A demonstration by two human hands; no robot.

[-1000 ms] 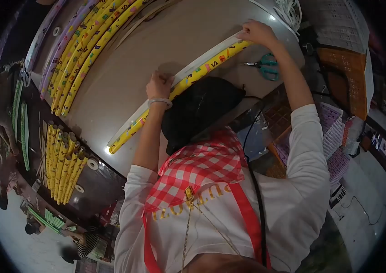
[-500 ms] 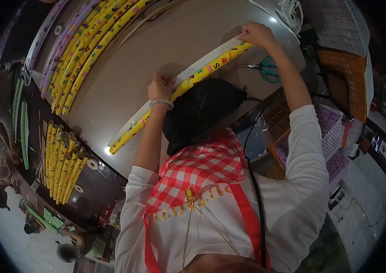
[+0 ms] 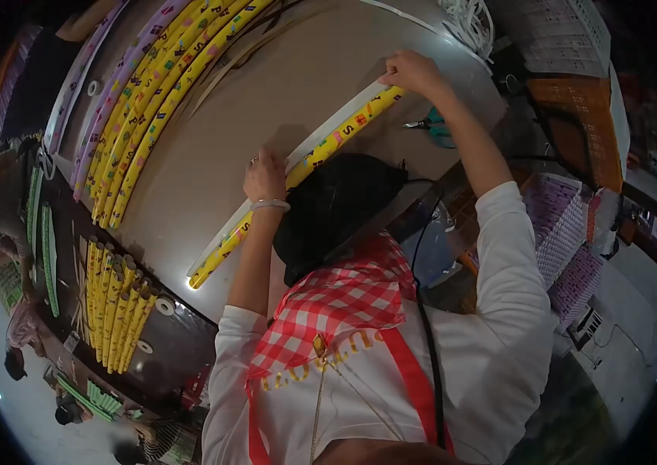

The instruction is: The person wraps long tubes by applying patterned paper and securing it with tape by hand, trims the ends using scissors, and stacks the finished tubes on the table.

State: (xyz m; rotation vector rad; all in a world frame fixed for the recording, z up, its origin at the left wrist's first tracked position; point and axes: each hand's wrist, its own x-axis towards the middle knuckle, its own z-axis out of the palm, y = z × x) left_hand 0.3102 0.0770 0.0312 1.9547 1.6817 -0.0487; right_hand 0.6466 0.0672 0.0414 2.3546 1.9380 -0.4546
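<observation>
A long yellow patterned strip with a white edge lies diagonally over the table. My right hand pinches its upper right end. My left hand, with a bracelet at the wrist, is closed on the strip's edge around its middle; the fingertips are partly hidden. Teal-handled scissors lie beside my right forearm. Under the strip, close to my body, is a black object.
Long yellow rolls and purple ones lie at the upper left. Shorter yellow tubes are stacked at lower left, near a tape roll. White strips hang at the upper right. Other people are at the left.
The whole view has shifted. Both hands appear slightly lower, and my right hand also further left, still holding the strip. More of a person shows at the upper left.
</observation>
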